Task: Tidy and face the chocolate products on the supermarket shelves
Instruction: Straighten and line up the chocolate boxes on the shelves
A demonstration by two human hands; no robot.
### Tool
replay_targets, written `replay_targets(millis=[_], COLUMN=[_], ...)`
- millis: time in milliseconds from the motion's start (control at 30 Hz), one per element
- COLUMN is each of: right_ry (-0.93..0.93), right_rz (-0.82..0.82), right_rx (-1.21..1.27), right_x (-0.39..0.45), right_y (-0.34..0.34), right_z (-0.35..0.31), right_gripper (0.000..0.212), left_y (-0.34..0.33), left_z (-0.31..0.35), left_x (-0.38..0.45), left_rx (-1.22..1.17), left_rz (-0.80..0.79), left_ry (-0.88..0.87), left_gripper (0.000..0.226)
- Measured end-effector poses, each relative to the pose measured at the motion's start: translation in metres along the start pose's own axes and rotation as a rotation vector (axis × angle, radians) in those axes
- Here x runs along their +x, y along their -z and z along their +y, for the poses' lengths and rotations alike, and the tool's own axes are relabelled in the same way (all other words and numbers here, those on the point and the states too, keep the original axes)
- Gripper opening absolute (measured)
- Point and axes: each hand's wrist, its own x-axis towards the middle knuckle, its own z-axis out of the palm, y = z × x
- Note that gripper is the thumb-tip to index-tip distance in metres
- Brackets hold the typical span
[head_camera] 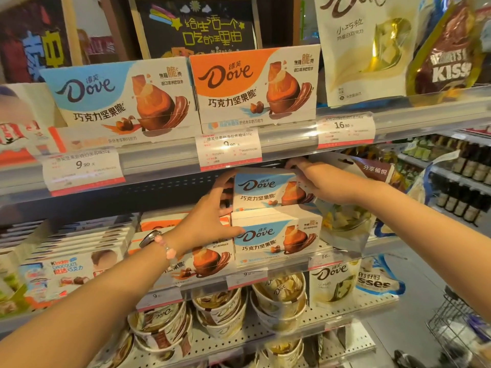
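Holding a blue Dove box [265, 189] between them on the middle shelf [372, 244], both hands meet under the upper shelf's price rail [159, 158]. Head view: the left hand [210, 221] has a narrow grip, fingers curled round the box's left edge, thumb touching a second blue Dove box [276, 239] directly beneath. The right hand [313, 181] pinches the upper box's top right corner. The held box stands upright, face forward, on the lower one. Orange Dove boxes [202, 257] lie just left, partly behind the left wrist with its bead bracelet [167, 247]. Kinder chocolate packs [69, 269] sit further left. Upper shelf: a blue display box [119, 94] and an orange display box [255, 83] side by side, touching. Dove tubs [223, 312] fill the lower shelf.
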Motion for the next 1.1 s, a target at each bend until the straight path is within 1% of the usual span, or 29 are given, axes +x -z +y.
replay_targets(millis=[133,267,333,467,567,667,800,900,1033,1100], right_ry=[-0.042,-0.032,-0.037,-0.051,-0.058,-0.05,-0.026,-0.025,-0.013,-0.018], right_rz=[-0.029,-0.054,-0.064,-0.069,-0.062,-0.026,0.033,0.042,0.114,0.149], right_rx=[-0.03,-0.029,-0.021,0.019,-0.012,0.017,0.045,0.053,0.086,0.096], right_x=[0.001,0.002,0.002,-0.001,-0.002,-0.002,-0.004,-0.009,-0.012,-0.013], right_y=[0.0,0.002,0.003,-0.004,-0.02,-0.037,-0.048,-0.057,-0.064,-0.065], right_z=[-0.001,0.001,0.002,-0.003,-0.006,-0.01,-0.012,-0.009,-0.007,-0.008], right_gripper=[0.042,0.049,0.046,0.032,0.03,0.03,0.032,0.029,0.029,0.03], left_y=[0.001,0.001,0.002,0.003,0.001,-0.001,-0.001,-0.001,-0.001,-0.002], left_z=[-0.003,-0.003,-0.002,-0.003,-0.003,-0.006,-0.011,-0.013,-0.011,-0.01], left_x=[0.001,0.001,0.001,0.0,-0.002,-0.002,0.003,0.008,0.011,0.012], left_rx=[0.002,-0.014,0.045,0.098,0.162,0.261,0.35,0.437,0.397,0.418], left_rz=[-0.039,-0.071,-0.05,-0.029,0.004,0.02,-0.097,-0.188,-0.222,-0.23], left_ry=[0.003,-0.015,-0.038,-0.058,-0.052,-0.077,-0.135,-0.149,-0.137,-0.149], left_gripper=[0.101,0.096,0.09,0.08,0.075,0.071,0.074,0.077,0.071,0.069])
